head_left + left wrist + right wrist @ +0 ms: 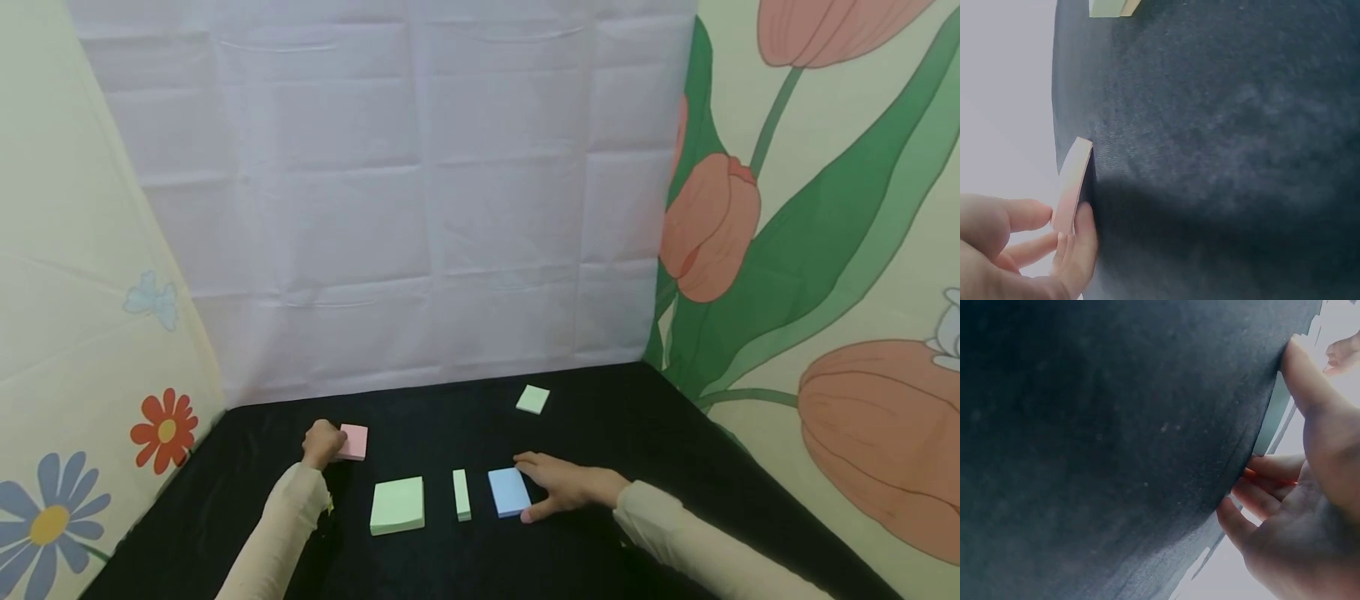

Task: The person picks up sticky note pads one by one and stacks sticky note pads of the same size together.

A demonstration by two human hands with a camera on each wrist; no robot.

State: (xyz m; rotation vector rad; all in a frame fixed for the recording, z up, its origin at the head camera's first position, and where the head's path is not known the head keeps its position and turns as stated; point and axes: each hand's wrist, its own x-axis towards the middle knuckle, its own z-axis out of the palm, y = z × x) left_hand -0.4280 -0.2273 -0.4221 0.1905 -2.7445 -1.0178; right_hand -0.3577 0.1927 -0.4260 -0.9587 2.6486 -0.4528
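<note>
A pink sticky-note pad (355,442) is at the left of the black cloth. My left hand (322,442) pinches its left side; in the left wrist view the pad (1075,181) sits between thumb and fingers, seen edge-on. Farther right lies a blue sticky-note pad (508,492), flat on the cloth. My right hand (562,483) holds its right side, thumb at the near corner and fingers at the far one. In the right wrist view, the pad's edge (1272,419) shows between the thumb and fingers. How firmly it is held is unclear.
A large green pad (397,504) and a narrow green pad (461,495) lie between my hands. A small green pad (533,399) sits near the back edge of the black-covered table (442,417). A white cloth hangs behind, with flowered cloths at both sides.
</note>
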